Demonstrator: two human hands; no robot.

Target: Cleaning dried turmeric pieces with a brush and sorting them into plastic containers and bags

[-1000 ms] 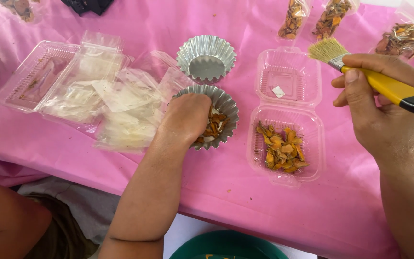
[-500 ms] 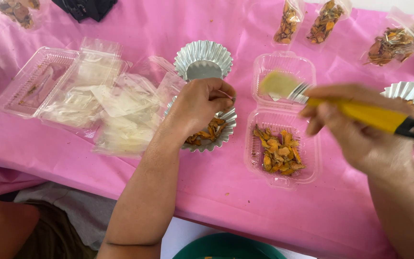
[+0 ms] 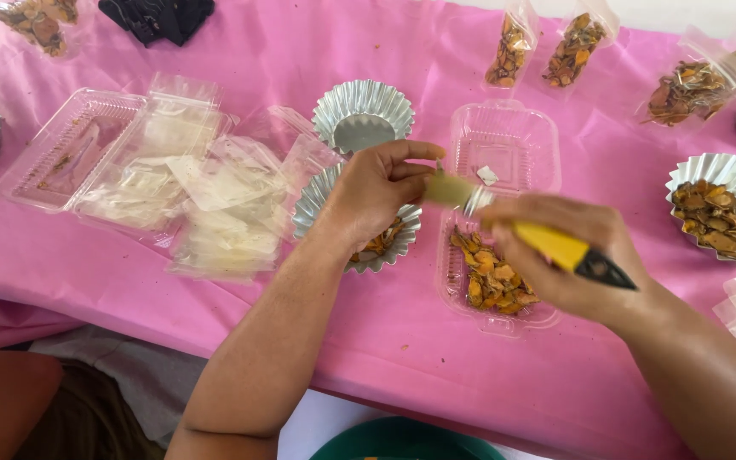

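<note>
The right hand is closed around a yellow-handled brush, whose bristles touch the pinched fingertips of the left hand. Under the left hand sits a fluted foil cup of orange chips; a clear plastic box lies below the brush.

Shiny fluted metal cup (foil, perhaps)

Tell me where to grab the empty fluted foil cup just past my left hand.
Pinch the empty fluted foil cup at its flared rim, coming from above on the far side. It sits upright and open, the crimped rim gives an edge to hold, and the left hand and brush crowd the near side.
</note>
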